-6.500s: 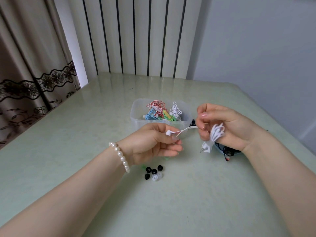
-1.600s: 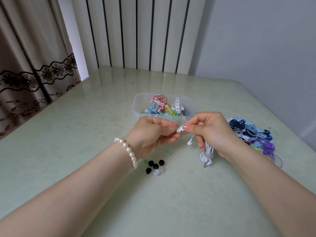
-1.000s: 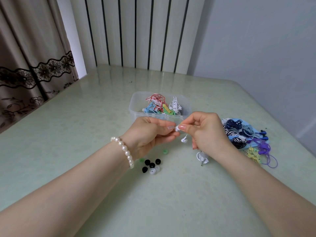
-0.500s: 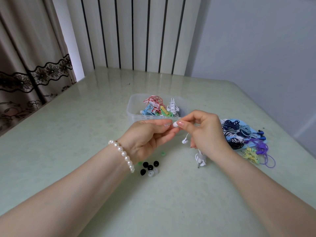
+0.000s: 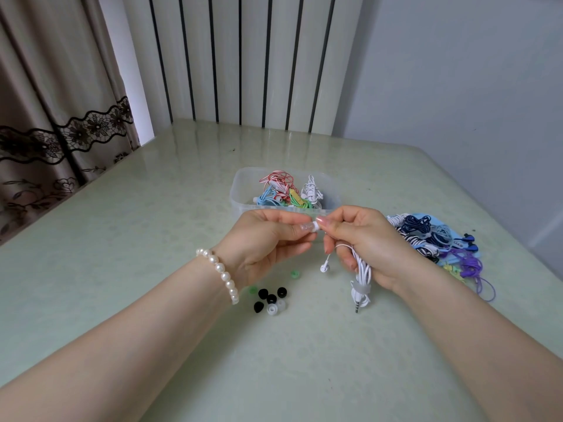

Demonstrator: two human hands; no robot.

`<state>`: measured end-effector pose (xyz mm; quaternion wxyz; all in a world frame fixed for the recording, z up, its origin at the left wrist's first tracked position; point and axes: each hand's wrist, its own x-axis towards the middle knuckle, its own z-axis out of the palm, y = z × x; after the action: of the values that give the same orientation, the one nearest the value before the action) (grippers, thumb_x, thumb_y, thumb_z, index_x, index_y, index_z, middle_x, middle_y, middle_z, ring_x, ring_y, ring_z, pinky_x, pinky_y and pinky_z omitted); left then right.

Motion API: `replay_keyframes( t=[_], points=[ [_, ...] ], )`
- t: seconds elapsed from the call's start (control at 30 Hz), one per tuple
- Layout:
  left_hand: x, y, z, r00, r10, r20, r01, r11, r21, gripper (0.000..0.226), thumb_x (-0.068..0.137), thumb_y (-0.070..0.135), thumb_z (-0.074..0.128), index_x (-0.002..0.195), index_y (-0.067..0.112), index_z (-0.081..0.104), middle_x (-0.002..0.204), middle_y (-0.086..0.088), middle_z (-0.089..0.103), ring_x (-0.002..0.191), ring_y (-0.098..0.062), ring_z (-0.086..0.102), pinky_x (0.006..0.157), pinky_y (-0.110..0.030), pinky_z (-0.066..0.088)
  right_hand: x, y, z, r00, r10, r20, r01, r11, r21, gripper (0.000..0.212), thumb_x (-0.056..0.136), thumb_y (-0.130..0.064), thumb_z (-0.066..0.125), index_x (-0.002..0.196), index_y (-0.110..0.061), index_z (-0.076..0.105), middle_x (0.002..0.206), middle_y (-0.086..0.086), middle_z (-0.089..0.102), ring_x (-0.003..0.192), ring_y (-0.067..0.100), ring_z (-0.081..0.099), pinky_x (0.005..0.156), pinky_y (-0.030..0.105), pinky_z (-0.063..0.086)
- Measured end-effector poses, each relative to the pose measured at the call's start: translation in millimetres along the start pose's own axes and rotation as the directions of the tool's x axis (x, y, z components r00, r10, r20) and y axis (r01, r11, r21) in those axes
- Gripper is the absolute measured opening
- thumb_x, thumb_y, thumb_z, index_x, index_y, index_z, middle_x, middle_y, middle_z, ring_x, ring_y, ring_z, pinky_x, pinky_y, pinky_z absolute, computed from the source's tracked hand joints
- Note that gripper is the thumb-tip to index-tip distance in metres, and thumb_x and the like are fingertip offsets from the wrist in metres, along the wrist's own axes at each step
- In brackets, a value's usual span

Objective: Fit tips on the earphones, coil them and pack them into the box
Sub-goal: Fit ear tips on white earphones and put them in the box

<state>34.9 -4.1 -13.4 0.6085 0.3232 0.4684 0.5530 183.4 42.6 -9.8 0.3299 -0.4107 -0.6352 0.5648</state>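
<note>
While half a second ago the small white earbud head with its tip [image 5: 316,227] was pinched at much the same spot between the two hands, little has shifted since; the second white earbud [image 5: 324,267] still dangles below on its thin cable. The left hand [image 5: 268,242] is curled nearly closed, thumb and forefinger pressed on the tip. The right hand [image 5: 365,242] is closed too, forefinger and thumb on the earbud head, the lower fingers wrapped round the bundled white earphone cable [image 5: 361,274], whose banded end and plug hang just above the pale green counter [image 5: 152,239]. Loose black, clear and green silicone ear tips [image 5: 271,300] lie under the left wrist with its pearl bracelet [image 5: 221,274]. Beyond the hands stands the clear plastic box [image 5: 240,190] holding coiled coloured earphones, its near wall partly hidden by fingers. A heap of dark, striped and purple earphones [image 5: 432,239] lies right, partly behind the right hand.
</note>
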Motion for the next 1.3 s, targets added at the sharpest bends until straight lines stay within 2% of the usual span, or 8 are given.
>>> replay_keyframes(
  t=[0.1,0.23,0.33,0.43,0.7,0.83,0.97,1.3],
  points=[
    [1,-1,-1,1.0,0.016,0.003,-0.016,1.0,0.026,0.008,0.08,-0.003,0.06,0.082,0.001,0.066,0.068,-0.006,0.07,0.062,-0.011,0.068,0.063,-0.022,0.056,0,-3,-1,1.0,0.01,0.006,-0.01,0.999,0.039,0.017,0.088,-0.013,0.056,0.073,-0.007,0.052,0.049,0.005,0.056,0.025,0.009,0.032,0.032,0.013,0.023],
    [3,-2,0,1.0,-0.001,0.013,0.001,0.998,0.07,0.015,0.089,0.014,0.056,0.09,0.003,0.066,0.081,-0.007,0.07,0.072,-0.016,0.067,0.067,-0.025,0.055,-1,-10,-4,0.998,0.009,0.069,-0.031,0.945,0.326,0.014,0.089,-0.013,0.049,0.076,-0.006,0.051,0.048,0.006,0.05,0.023,0.008,0.029,0.032,0.011,0.021],
    [1,-2,1,0.987,-0.091,0.13,0.078,0.992,0.103,0.024,0.092,0.009,0.048,0.108,-0.001,0.062,0.097,-0.011,0.068,0.085,-0.023,0.064,0.076,-0.03,0.054,-3,-12,-3,0.994,0.003,0.106,-0.051,0.89,0.454,0.015,0.09,-0.012,0.045,0.077,-0.006,0.048,0.048,0.006,0.049,0.024,0.006,0.028,0.031,0.01,0.023],
    [-5,-1,4,0.961,-0.143,0.238,0.133,0.989,0.059,0.023,0.091,-0.002,0.043,0.102,-0.002,0.063,0.089,-0.012,0.068,0.078,-0.02,0.068,0.073,-0.028,0.056,-2,-11,-2,0.998,0.015,0.055,-0.04,0.867,0.496,0.011,0.089,-0.006,0.046,0.079,-0.008,0.048,0.053,0.008,0.048,0.025,0.006,0.03,0.031,0.01,0.023],
    [-2,3,1,0.979,-0.12,0.165,0.144,0.978,-0.148,0.027,0.086,-0.01,0.046,0.073,-0.003,0.068,0.07,-0.011,0.07,0.063,-0.015,0.068,0.061,-0.021,0.057,0,-6,-1,0.995,-0.021,-0.101,0.039,0.984,0.175,0.021,0.085,0.008,0.049,0.075,-0.011,0.053,0.062,0.013,0.052,0.025,0.012,0.032,0.036,0.013,0.024],
    [0,3,-2,0.99,-0.069,0.121,0.084,0.989,-0.119,0.016,0.086,-0.006,0.049,0.082,-0.002,0.065,0.068,-0.005,0.069,0.061,-0.008,0.067,0.06,-0.015,0.055,-5,-9,4,0.994,-0.082,-0.066,0.08,0.996,-0.025,0.013,0.079,-0.002,0.062,0.074,-0.011,0.068,0.047,0.01,0.049,0.027,0.012,0.032,0.038,0.017,0.026],
    [-1,9,-7,0.998,0.024,0.058,-0.023,1.0,-0.016,0.016,0.086,-0.005,0.052,0.077,0.001,0.064,0.067,-0.005,0.069,0.061,-0.009,0.066,0.061,-0.016,0.055,-12,-10,14,0.977,-0.197,-0.084,0.177,0.964,-0.197,0.009,0.073,-0.012,0.074,0.075,-0.018,0.069,0.041,-0.012,0.055,0.028,0.008,0.036,0.036,0.014,0.031],
    [-5,26,-20,0.988,0.066,0.138,-0.109,0.939,0.327,0.008,0.083,0.0,0.059,0.076,0.002,0.061,0.065,-0.008,0.068,0.058,-0.014,0.067,0.059,-0.019,0.056,-16,-13,18,0.958,-0.282,-0.055,0.262,0.935,-0.24,0.005,0.076,-0.012,0.071,0.072,-0.014,0.068,0.034,-0.012,0.05,0.027,0.007,0.033,0.034,0.014,0.03]
  ],
)
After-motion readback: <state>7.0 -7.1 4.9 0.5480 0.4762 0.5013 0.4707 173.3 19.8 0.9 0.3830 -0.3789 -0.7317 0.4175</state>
